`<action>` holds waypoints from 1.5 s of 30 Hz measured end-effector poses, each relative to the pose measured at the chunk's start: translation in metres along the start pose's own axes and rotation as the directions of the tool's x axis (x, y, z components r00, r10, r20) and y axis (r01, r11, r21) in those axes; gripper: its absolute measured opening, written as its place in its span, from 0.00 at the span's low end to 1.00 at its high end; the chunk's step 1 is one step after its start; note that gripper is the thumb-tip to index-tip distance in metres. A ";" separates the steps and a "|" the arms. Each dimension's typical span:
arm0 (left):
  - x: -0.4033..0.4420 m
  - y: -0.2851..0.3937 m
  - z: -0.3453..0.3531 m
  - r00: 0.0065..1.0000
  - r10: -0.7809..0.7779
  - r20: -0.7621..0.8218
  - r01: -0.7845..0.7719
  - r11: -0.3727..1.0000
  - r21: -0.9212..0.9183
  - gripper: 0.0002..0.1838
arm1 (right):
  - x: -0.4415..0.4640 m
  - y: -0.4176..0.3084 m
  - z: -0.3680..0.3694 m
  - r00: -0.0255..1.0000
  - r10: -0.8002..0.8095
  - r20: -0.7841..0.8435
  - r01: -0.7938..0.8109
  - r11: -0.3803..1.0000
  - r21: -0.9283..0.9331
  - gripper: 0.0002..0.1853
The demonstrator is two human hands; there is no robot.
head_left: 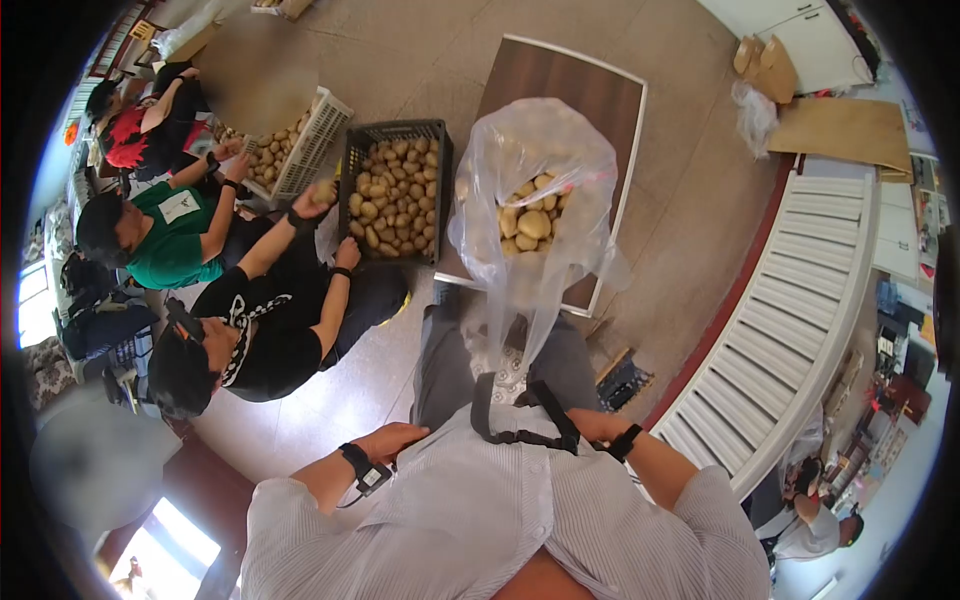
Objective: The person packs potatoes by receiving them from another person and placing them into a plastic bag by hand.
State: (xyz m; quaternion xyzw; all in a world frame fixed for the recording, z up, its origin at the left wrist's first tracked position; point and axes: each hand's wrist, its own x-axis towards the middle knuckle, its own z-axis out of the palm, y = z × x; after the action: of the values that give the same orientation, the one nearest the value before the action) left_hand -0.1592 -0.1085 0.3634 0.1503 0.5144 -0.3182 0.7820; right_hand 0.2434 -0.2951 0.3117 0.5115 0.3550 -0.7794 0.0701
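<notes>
My left hand point(393, 440) lies at my left upper thigh beside the shirt hem, fingers stretched out and holding nothing that shows. On the other side, my right hand point(596, 425) rests at my right upper thigh near a black strap point(555, 415), also with nothing visible in it; its fingers are partly hidden. Beyond my knees a clear plastic bag point(480, 190) stands open on a dark brown board point(610, 100) with a pale edge. Potatoes point(533, 224) show inside the bag. Neither hand touches the bag.
Left of the board stands a black crate point(443, 190) full of potatoes. Behind it is a white crate point(325, 130) with more potatoes. Several people sit along the left; the nearest person point(275, 350) holds a potato point(325, 192). A white radiator point(780, 310) runs along the right.
</notes>
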 end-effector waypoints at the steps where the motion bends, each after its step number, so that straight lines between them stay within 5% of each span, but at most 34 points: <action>1: 0.019 -0.019 -0.021 0.998 -0.032 -0.061 0.028 0.998 -0.056 0.24 | 0.023 0.010 0.000 1.000 0.008 0.019 -0.008 1.000 0.019 0.16; 2: 0.035 -0.031 -0.031 0.991 -0.065 -0.121 0.050 0.992 -0.118 0.26 | 0.046 0.021 -0.002 0.993 -0.113 -0.042 0.113 0.993 0.015 0.15; 3: 0.044 -0.030 -0.031 0.949 0.058 -0.309 -0.061 0.998 0.001 0.28 | 0.068 0.027 -0.009 0.966 -0.237 -0.104 0.238 0.971 0.001 0.15; 4: 0.057 -0.030 -0.035 0.949 0.035 -0.313 -0.038 0.999 -0.003 0.28 | 0.090 0.026 -0.018 0.948 -0.295 -0.116 0.303 0.951 0.055 0.15; 6: 0.084 -0.028 -0.047 0.755 0.442 -0.485 -0.074 0.792 0.607 0.33 | 0.138 0.026 -0.034 0.944 -0.294 -0.153 0.307 0.949 0.067 0.16; 8: 0.109 0.003 -0.047 0.644 0.611 -0.460 -0.132 0.681 0.720 0.41 | 0.193 0.040 -0.048 0.958 -0.235 -0.164 0.241 0.970 0.019 0.17; 9: 0.129 0.019 -0.055 0.578 0.704 -0.413 -0.167 0.598 0.784 0.43 | 0.227 0.053 -0.050 0.905 -0.346 -0.249 0.310 0.935 -0.173 0.16; 11: 0.175 0.053 -0.072 0.512 0.766 -0.389 -0.218 0.554 0.804 0.46 | 0.281 0.078 -0.046 0.816 -0.478 -0.325 0.326 0.845 -0.424 0.16; 15: 0.232 0.112 -0.095 0.357 0.773 -0.525 -0.194 0.611 0.767 0.46 | 0.372 0.097 -0.048 0.887 -0.332 -0.320 0.195 0.899 -0.392 0.16; 17: 0.235 0.131 -0.112 0.326 0.901 -0.286 -0.197 0.361 0.911 0.43 | 0.417 0.107 -0.050 0.906 -0.300 -0.299 0.172 0.905 -0.389 0.16; 22: 0.241 0.140 -0.131 0.272 0.940 -0.205 -0.318 0.289 0.903 0.37 | 0.505 0.123 -0.064 0.938 -0.270 -0.217 0.172 0.906 -0.386 0.16; 32: 0.266 0.145 -0.141 -0.027 0.981 -0.192 -0.285 0.176 0.942 0.30 | 0.522 0.151 -0.053 0.958 -0.270 -0.093 0.215 0.897 -0.387 0.17; 36: 0.283 0.123 -0.167 -0.194 0.969 -0.155 -0.477 0.045 0.877 0.22 | 0.536 0.165 -0.069 0.966 -0.251 -0.059 0.207 0.892 -0.402 0.17; 38: 0.302 0.097 -0.182 -0.140 0.920 -0.366 -0.705 0.166 0.689 0.19 | 0.545 0.166 -0.079 0.968 -0.246 -0.055 0.202 0.887 -0.416 0.17; 41: 0.363 0.027 -0.229 -0.167 0.864 -0.475 -0.685 0.245 0.686 0.19 | 0.551 0.167 -0.088 0.966 -0.254 -0.054 0.204 0.871 -0.447 0.18; 42: 0.405 -0.017 -0.255 -0.152 0.859 -0.489 -0.432 0.387 0.814 0.18 | 0.552 0.168 -0.088 0.964 -0.260 -0.055 0.206 0.864 -0.460 0.18; 43: 0.434 -0.052 -0.281 0.094 0.885 -0.456 -0.219 0.466 0.857 0.15 | 0.554 0.170 -0.088 0.962 -0.268 -0.052 0.212 0.854 -0.475 0.18; 44: 0.451 -0.089 -0.283 0.256 0.882 -0.394 -0.206 0.449 0.870 0.13 | 0.558 0.177 -0.085 0.960 -0.277 -0.051 0.217 0.843 -0.493 0.18; 45: 0.524 -0.154 -0.334 0.170 0.978 -0.123 -0.202 0.157 0.967 0.13 | 0.563 0.185 -0.083 0.958 -0.282 -0.054 0.215 0.830 -0.514 0.18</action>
State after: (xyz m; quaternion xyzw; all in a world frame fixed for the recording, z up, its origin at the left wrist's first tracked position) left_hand -0.3561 -0.2162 -0.2360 0.8234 0.4494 0.0093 0.3462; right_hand 0.1303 -0.2363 -0.2727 0.4734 0.6129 -0.6281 0.0761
